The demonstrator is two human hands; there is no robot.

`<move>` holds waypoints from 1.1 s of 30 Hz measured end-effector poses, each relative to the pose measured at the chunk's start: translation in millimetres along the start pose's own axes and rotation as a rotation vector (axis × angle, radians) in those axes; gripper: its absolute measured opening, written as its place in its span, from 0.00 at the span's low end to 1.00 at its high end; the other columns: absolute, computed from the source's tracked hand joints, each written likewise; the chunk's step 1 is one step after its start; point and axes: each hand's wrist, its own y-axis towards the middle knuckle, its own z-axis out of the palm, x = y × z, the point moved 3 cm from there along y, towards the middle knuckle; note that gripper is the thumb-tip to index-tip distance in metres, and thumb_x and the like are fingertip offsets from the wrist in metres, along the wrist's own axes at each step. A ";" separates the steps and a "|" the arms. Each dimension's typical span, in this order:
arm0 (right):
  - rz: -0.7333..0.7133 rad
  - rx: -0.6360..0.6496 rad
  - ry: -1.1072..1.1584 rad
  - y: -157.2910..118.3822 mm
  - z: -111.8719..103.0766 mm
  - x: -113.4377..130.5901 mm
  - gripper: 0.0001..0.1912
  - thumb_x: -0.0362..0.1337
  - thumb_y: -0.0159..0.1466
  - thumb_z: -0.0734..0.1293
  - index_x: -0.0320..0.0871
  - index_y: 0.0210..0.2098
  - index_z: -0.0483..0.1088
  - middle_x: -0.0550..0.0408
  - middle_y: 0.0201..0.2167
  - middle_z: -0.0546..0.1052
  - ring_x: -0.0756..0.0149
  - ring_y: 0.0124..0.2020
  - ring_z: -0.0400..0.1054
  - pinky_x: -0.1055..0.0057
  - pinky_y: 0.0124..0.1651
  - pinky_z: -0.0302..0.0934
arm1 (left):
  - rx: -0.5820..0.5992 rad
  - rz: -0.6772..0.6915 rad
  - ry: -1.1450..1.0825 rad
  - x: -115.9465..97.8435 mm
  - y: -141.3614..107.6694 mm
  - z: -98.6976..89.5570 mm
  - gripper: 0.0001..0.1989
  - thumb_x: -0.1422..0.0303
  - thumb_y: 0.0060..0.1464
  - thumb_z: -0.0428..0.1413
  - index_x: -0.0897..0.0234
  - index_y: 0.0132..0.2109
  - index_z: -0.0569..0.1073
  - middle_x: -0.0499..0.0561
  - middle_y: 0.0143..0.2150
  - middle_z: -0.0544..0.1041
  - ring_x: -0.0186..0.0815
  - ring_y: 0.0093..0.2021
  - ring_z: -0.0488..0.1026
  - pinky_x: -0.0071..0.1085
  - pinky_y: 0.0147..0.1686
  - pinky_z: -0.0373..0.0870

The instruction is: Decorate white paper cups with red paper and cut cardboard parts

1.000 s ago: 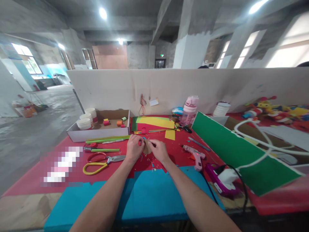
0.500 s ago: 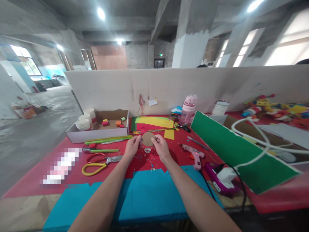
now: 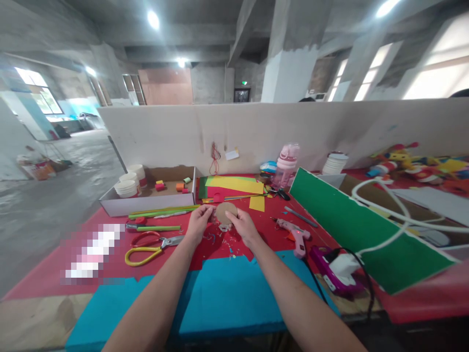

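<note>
A round brown cardboard disc [image 3: 226, 212] is gripped at its right side by my right hand [image 3: 245, 227], the thumb lying on its top face. At the disc's left edge is my left hand [image 3: 199, 222], its fingertips pinched together; what they hold, if anything, is too small to make out. Below the disc lies a small whitish ring-like piece [image 3: 223, 228], partly covered, with scattered paper scraps [image 3: 231, 250] on the red table covering. Scissors [image 3: 156, 248] with one red and one yellow handle lie left of my left forearm.
A pink glue gun [image 3: 296, 236] and a purple power strip [image 3: 339, 278] with cables are to the right, beside a green board [image 3: 359, 230]. An open box [image 3: 154, 205] with paper cups stands back left. Coloured sheets [image 3: 234, 185] and a pink bottle [image 3: 287, 164] are behind.
My right thumb has moved left, further over the disc. My left fingertips have shifted slightly, and the disc sits marginally lower.
</note>
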 end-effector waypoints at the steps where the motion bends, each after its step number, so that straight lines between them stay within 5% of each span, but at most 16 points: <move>1: -0.011 -0.018 0.009 0.2 -0.7 0.5 0.20 0.45 0.54 0.67 0.40 0.42 0.73 0.55 0.28 0.78 0.69 0.21 0.65 0.74 0.21 0.58 | 0.007 -0.007 0.021 -0.1 -0.4 0.1 0.16 0.56 0.46 0.60 0.67 0.32 0.74 0.45 0.23 0.71 0.27 0.22 0.64 0.24 0.25 0.62; 8: -0.012 0.006 -0.043 0.6 -0.4 -1.3 0.21 0.45 0.54 0.68 0.38 0.44 0.73 0.54 0.29 0.78 0.70 0.21 0.66 0.75 0.22 0.61 | 0.091 -0.019 0.135 -0.3 -1.0 1.9 0.16 0.59 0.41 0.64 0.67 0.30 0.72 0.44 0.21 0.69 0.25 0.20 0.61 0.23 0.22 0.57; 21: -0.139 -0.030 -0.371 4.7 -6.0 -4.7 0.19 0.47 0.59 0.63 0.38 0.39 0.76 0.53 0.26 0.78 0.64 0.25 0.70 0.72 0.27 0.62 | 0.132 -0.009 0.203 2.8 1.9 -0.5 0.15 0.59 0.46 0.59 0.69 0.33 0.75 0.47 0.23 0.71 0.28 0.22 0.64 0.25 0.26 0.61; 27: -0.284 -0.117 -0.571 -2.5 -3.6 4.3 0.14 0.43 0.60 0.64 0.40 0.36 0.76 0.46 0.31 0.79 0.56 0.35 0.73 0.68 0.36 0.63 | 0.165 0.145 0.472 2.1 2.1 1.3 0.08 0.65 0.51 0.52 0.66 0.31 0.70 0.46 0.25 0.69 0.29 0.24 0.62 0.25 0.27 0.58; 33: -0.312 -0.092 -0.632 -7.3 4.5 3.1 0.13 0.43 0.61 0.63 0.41 0.35 0.75 0.46 0.30 0.79 0.57 0.33 0.73 0.70 0.33 0.61 | 0.049 0.221 0.728 3.2 -2.0 5.4 0.04 0.73 0.50 0.49 0.61 0.29 0.61 0.43 0.22 0.63 0.31 0.23 0.60 0.26 0.26 0.52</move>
